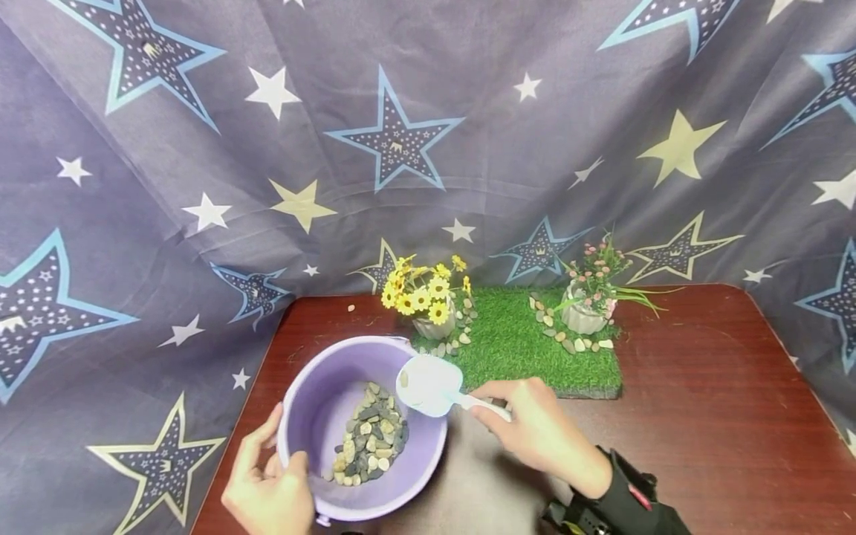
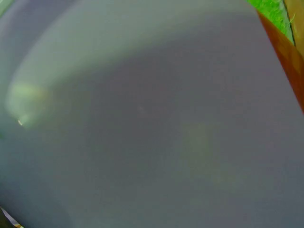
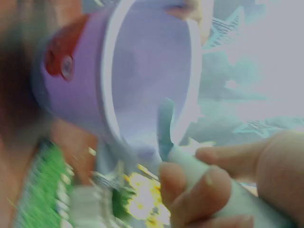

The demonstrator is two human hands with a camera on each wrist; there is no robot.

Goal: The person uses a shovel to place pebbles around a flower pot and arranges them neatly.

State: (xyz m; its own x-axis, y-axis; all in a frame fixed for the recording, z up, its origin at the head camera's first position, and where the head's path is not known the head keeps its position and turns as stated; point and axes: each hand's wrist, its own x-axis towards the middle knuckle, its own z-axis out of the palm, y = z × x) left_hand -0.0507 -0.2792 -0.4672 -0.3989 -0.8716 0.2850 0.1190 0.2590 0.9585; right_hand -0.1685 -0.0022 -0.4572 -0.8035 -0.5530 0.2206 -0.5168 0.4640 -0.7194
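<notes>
Nearest the head camera, the left hand (image 1: 267, 487) gripped the near-left rim of the purple bucket (image 1: 314, 412), which stood at the table's (image 1: 702, 416) near-left edge with pebbles (image 1: 371, 438) inside. The right hand (image 1: 535, 427) pinched the white scoop (image 1: 431, 386), its bowl over the bucket's right rim.

Left wrist view: only blurred bucket wall (image 2: 142, 142).

Right wrist view: fingers (image 3: 190, 190) clamped on the scoop handle (image 3: 228, 190). The tilted bucket might have spilled pebbles if the rim grip loosened.

Dark red wooden table (image 1: 702, 386), green artificial grass mat (image 1: 515, 349), yellow flower pot (image 1: 428, 301), pink flower pot (image 1: 588, 297), star-patterned grey cloth backdrop (image 1: 428, 134)
</notes>
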